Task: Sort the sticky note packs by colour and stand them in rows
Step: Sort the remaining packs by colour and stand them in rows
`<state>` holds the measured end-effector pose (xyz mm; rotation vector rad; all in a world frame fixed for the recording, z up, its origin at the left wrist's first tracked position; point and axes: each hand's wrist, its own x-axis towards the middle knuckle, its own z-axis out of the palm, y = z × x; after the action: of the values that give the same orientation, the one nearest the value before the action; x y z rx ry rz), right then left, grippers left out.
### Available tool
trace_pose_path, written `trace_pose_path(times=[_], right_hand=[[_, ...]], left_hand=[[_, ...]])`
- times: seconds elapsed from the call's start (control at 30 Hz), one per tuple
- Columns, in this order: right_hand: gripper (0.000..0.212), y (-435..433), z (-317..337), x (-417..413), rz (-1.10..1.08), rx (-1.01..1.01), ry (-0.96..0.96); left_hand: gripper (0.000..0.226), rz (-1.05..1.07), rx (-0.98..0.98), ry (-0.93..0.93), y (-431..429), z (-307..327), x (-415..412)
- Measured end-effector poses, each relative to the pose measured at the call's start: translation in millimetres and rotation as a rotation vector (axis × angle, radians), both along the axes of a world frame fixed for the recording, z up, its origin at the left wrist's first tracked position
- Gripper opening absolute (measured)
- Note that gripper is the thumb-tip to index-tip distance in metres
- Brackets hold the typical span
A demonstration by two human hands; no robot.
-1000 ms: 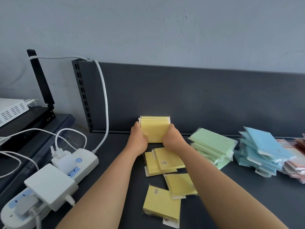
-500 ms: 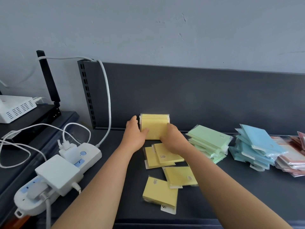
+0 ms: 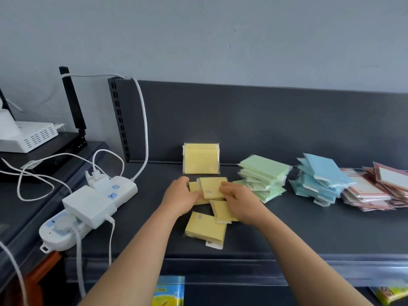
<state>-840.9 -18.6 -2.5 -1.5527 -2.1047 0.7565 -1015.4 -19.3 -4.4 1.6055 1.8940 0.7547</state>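
A row of yellow sticky note packs stands upright against the dark back panel of the shelf. In front of it several loose yellow packs lie flat. My left hand and my right hand grip the top loose yellow pack by its left and right edges. Two more yellow packs lie nearer me, one partly under my right hand and one at the front. Heaps of green packs, blue packs and pink packs lie to the right.
White power strips with plugs and cables crowd the shelf's left part. A white cable hangs over the back panel. A white device and a black antenna stand on a lower stand at far left. The shelf's front edge runs below my forearms.
Both hands have let go of the standing yellow row and drawn back towards me. They now grip the top loose yellow pack lying in front of the row.
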Motion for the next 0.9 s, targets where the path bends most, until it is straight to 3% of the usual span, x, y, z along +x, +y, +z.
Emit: trace_pose_path(times=[0.17,0.3,0.43,0.63,0.9], right_hand=[[0.042,-9.5,-3.2,-1.8,0.025,0.03,0.1],[0.035,-19.4,-1.0,8.0,0.019,0.088,0.099],[0.036,-24.5,-4.4,22.1,0.014,0.055,0.072],[0.029,-32.6,-16.0,19.0,0.056,0.064,0.14],[0.022,-31.5,-20.4,13.2,0.026,0.048,0.084]], left_hand=[[0.04,0.039,-0.052,-0.121,-3.2,3.8,0.4],[0.053,0.013,-0.047,-0.194,-9.3,7.8,-1.6],[0.049,-0.035,-0.097,-0.195,-8.6,8.4,-8.6],[0.081,-0.058,-0.129,-0.17,-2.0,12.4,-7.0],[0.076,-0.024,-0.176,-0.273,6.3,12.5,-5.2]])
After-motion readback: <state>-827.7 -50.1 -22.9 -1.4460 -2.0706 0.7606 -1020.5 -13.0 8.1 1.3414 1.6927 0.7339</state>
